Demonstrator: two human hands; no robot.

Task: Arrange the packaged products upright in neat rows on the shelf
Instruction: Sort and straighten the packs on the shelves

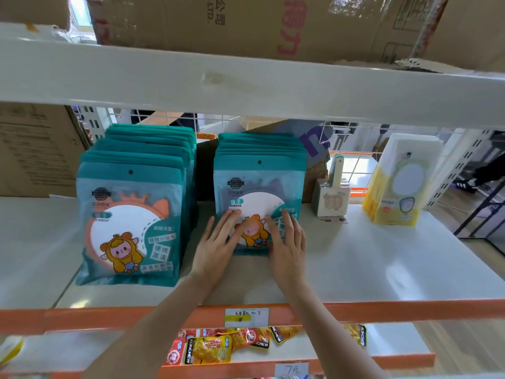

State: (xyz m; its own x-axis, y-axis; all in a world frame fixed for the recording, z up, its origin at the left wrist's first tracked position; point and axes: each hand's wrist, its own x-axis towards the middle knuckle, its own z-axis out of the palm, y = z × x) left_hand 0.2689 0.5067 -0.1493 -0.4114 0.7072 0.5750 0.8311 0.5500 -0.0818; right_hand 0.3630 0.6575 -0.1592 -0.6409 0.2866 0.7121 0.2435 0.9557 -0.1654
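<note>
On the middle white shelf (369, 258), two rows of teal mirror packs stand upright, front faces toward the camera; the left row (131, 214) sits nearer the shelf's orange front edge, the right row (259, 173) set further back, a gap between them. Left hand (218, 242) lies flat on the front pack of the right row, fingers straight and spread, gripping nothing; right hand (287, 239) likewise flat on the same pack's lower right, fingers extended, pressing. Further right: a small pale boxed item (332, 198) standing; beside it, well apart, a stack of yellow-and-white packs (396, 187), upright. Lower shelf: loose snack packets (218, 348) lying flat. Cardboard box (246, 23) on the shelf above.
</note>
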